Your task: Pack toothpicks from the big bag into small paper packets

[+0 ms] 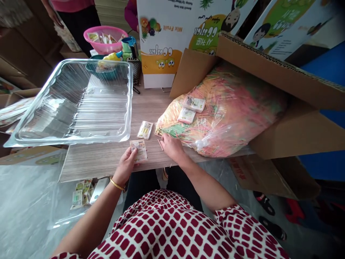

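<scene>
Clock positions are taken from the midpoint between the two hands. The left hand [128, 162], at nine o'clock, has its fingers closed, thumb over the face of a printed sachet [140, 153], held over the near part of the wood-grain surface [151, 102]. The right hand [172, 146], at three o'clock, has its fingers bunched at the edge of a clear plastic bag [229, 111] of thin coloured sticks [176, 131]; whether they grip any cannot be told. A second sachet [145, 130] lies between eleven and twelve o'clock, yellow strips showing on its face; two more sachets [194, 103] rest on the bag. The bag lies partly inside an open cardboard carton [277, 77] at two o'clock; a clear plastic tray [128, 108] sits at ten o'clock. Progress is judged partial: the held sachet appears in process, its contents not discernible; whether the other three are finished cannot be confirmed. Most sticks are loose in the bag, so much handling appears left.
</scene>
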`<state>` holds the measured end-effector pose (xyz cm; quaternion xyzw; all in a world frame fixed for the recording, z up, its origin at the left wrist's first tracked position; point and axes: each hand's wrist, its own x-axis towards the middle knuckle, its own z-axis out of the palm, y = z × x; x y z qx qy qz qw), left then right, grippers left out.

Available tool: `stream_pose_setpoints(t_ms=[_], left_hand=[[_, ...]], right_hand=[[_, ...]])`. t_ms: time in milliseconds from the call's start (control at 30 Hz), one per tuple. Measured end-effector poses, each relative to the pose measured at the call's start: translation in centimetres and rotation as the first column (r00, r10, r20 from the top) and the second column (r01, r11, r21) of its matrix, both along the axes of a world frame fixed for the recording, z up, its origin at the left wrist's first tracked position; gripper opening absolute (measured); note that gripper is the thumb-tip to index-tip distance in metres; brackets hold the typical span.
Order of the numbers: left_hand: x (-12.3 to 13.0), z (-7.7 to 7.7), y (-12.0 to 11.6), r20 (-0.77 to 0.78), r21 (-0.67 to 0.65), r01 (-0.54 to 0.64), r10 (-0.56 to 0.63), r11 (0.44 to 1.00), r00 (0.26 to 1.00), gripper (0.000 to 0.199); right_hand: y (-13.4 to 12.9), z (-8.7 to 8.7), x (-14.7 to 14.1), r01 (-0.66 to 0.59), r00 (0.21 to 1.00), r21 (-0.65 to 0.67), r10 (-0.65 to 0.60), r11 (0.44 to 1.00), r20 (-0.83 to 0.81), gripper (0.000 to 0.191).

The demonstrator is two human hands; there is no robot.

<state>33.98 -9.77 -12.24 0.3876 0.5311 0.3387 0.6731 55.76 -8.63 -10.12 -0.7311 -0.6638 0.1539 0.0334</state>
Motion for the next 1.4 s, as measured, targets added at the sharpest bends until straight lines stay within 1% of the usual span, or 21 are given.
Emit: stream_pose_setpoints(t_ms=[67, 133, 200, 267, 400, 500, 600, 667, 767, 833, 900, 1033, 1133, 1167, 1233, 1333, 1400], left_hand=[[0.2, -0.5, -0.2, -0.007, -0.018, 0.005, -0.005, 1.000, 1.000, 0.064], [0.4, -0.9, -0.2, 0.017, -0.016, 0.023, -0.023, 1.000, 1.000, 0.061], [0.6, -1.4, 0.0, 0.053, -0.006, 0.049, -0.048, 0.999, 0.997, 0.058], [0.8, -1.6, 0.2, 0.080, -0.007, 0.059, -0.058, 0.998, 0.995, 0.058], [1.1, -1.4, 0.6, 0.127, -0.024, 0.086, -0.083, 0.996, 0.988, 0.064], [1.2, -1.2, 0.7, 0.140, -0.006, 0.117, -0.115, 0.993, 0.983, 0.063], [1.2, -1.3, 0.7, 0.129, 0.011, 0.138, -0.138, 0.990, 0.982, 0.062], [1.2, -1.5, 0.6, 0.121, 0.025, 0.146, -0.148, 0.989, 0.982, 0.059], [1.3, -1.6, 0.6, 0.104, 0.038, 0.146, -0.149, 0.989, 0.983, 0.057], [1.4, -1.6, 0.5, 0.089, 0.036, 0.155, -0.157, 0.987, 0.983, 0.057], [1.4, -1.5, 0.5, 0.078, 0.037, 0.175, -0.178, 0.984, 0.981, 0.058], [1.5, -1.2, 0.7, 0.067, 0.046, 0.182, -0.185, 0.982, 0.981, 0.055], [1.6, -0.9, 0.9, 0.071, 0.029, 0.175, -0.177, 0.984, 0.982, 0.053], [1.6, -0.9, 0.9, 0.075, 0.022, 0.180, -0.182, 0.983, 0.981, 0.053], [1.6, -0.8, 0.9, 0.081, 0.015, 0.194, -0.195, 0.981, 0.977, 0.054], [1.4, -1.0, 0.9, 0.078, 0.007, 0.203, -0.203, 0.979, 0.976, 0.054], [1.3, -1.2, 0.8, 0.073, -0.003, 0.193, -0.193, 0.981, 0.979, 0.041]], right_hand=[[0.9, 0.2, 0.1, 0.017, 0.997, -0.008, -0.016, 1.000, 0.072, 0.026], [1.5, 0.3, 1.0, 0.058, 0.994, 0.002, -0.058, 0.998, 0.096, 0.028], [1.8, 0.3, 2.2, 0.099, 0.992, 0.038, -0.101, 0.994, 0.076, 0.031], [1.9, 0.1, 3.1, 0.113, 0.993, 0.065, -0.115, 0.991, 0.038, 0.034], [2.8, -0.2, 4.0, 0.123, 0.992, 0.095, -0.123, 0.988, -0.011, 0.040], [3.8, 0.1, 4.7, 0.178, 0.983, 0.110, -0.181, 0.978, 0.012, 0.041], [4.3, 0.5, 5.0, 0.222, 0.974, 0.116, -0.226, 0.968, 0.025, 0.038], [4.2, 0.3, 4.7, 0.191, 0.979, 0.146, -0.199, 0.971, 0.042, 0.038], [4.0, -0.4, 3.7, 0.071, 0.984, 0.149, -0.094, 0.986, 0.153, 0.044], [4.3, -0.8, 3.5, 0.033, 0.979, 0.133, -0.059, 0.991, 0.197, 0.033], [5.1, -0.8, 3.9, 0.048, 0.984, 0.148, -0.071, 0.988, 0.161, 0.024], [6.9, 0.1, 5.7, 0.129, 0.992, 0.140, -0.129, 0.982, -0.005, 0.020], [7.5, 0.4, 6.5, 0.222, 0.972, 0.134, -0.207, 0.966, -0.114, 0.019], [7.6, 0.4, 6.6, 0.237, 0.966, 0.136, -0.218, 0.962, -0.140, 0.019], [7.4, 0.4, 6.8, 0.230, 0.960, 0.129, -0.203, 0.965, -0.193, 0.017], [6.4, 0.7, 7.0, 0.229, 0.939, 0.134, -0.183, 0.964, -0.293, 0.018], [5.3, 1.1, 7.3, 0.263, 0.924, 0.181, -0.194, 0.948, -0.330, 0.021]])
